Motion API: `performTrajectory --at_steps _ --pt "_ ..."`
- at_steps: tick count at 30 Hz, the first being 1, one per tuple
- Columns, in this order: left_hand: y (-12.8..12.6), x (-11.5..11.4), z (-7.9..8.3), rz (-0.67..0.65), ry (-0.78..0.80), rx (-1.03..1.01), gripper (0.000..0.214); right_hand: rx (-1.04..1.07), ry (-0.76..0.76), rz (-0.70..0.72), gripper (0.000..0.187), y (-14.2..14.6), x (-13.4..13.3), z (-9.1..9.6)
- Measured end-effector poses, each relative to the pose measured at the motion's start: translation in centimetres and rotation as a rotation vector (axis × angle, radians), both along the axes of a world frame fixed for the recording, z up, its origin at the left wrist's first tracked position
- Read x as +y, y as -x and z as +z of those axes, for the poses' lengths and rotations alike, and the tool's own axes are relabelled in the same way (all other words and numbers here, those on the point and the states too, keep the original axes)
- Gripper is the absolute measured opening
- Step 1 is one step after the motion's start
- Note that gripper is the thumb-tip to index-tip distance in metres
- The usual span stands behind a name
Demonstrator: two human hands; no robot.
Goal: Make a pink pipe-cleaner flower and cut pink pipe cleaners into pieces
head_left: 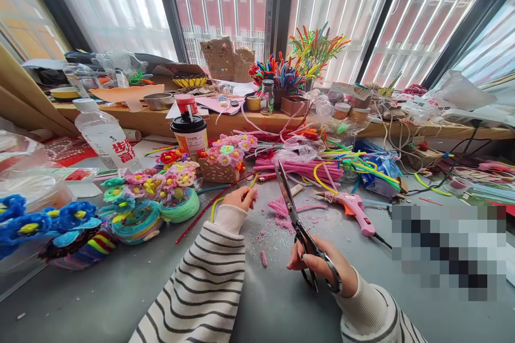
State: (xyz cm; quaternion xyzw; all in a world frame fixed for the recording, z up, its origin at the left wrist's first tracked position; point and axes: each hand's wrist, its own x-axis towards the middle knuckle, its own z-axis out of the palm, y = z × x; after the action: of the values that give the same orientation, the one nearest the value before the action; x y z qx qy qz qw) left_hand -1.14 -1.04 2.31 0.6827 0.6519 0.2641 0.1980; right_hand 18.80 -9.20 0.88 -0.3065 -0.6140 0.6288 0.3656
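Note:
My right hand (322,267) grips the handles of black scissors (292,209), whose blades point up and away over the grey table (120,289). My left hand (240,198), in a striped sleeve, is closed in a pinch on a small pink pipe cleaner piece near a yellow and a dark red pipe cleaner (209,203). Pink fuzzy scraps (281,214) lie between the two hands. A short pink piece (263,258) lies nearer to me.
Pipe-cleaner flower baskets (177,193) and blue flowers (60,220) stand at the left. A pink glue gun (356,210) lies right of the scissors. A water bottle (105,136), a lidded cup (189,131) and bundles of pipe cleaners (306,169) crowd the back by the wooden ledge (153,120).

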Motion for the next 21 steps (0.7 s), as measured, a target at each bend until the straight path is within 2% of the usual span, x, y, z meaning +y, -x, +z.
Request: performTrajectory --at_steps 6,11,14,17,21 --pt "0.5 0.6 0.0 -0.022 0.136 0.041 0.036 -0.326 -0.213 -0.329 0.018 -2.3 -1.3 0.2" --pt "0.6 0.7 0.1 -0.049 0.209 0.006 0.035 -0.843 -0.587 -0.538 0.018 -7.9 -3.2 -0.5" --pt "0.6 0.6 0.1 -0.063 0.243 -0.023 0.034 -1.045 -0.761 -0.607 0.021 -11.7 -4.5 -1.7" --pt "0.6 0.5 0.1 -0.065 0.266 -0.046 0.035 -1.218 -0.783 -0.588 0.025 -14.2 -5.4 -3.1" --pt "0.6 0.5 0.1 -0.069 0.265 -0.059 0.035 -1.313 -0.749 -0.568 0.026 -15.6 -5.8 -3.9"
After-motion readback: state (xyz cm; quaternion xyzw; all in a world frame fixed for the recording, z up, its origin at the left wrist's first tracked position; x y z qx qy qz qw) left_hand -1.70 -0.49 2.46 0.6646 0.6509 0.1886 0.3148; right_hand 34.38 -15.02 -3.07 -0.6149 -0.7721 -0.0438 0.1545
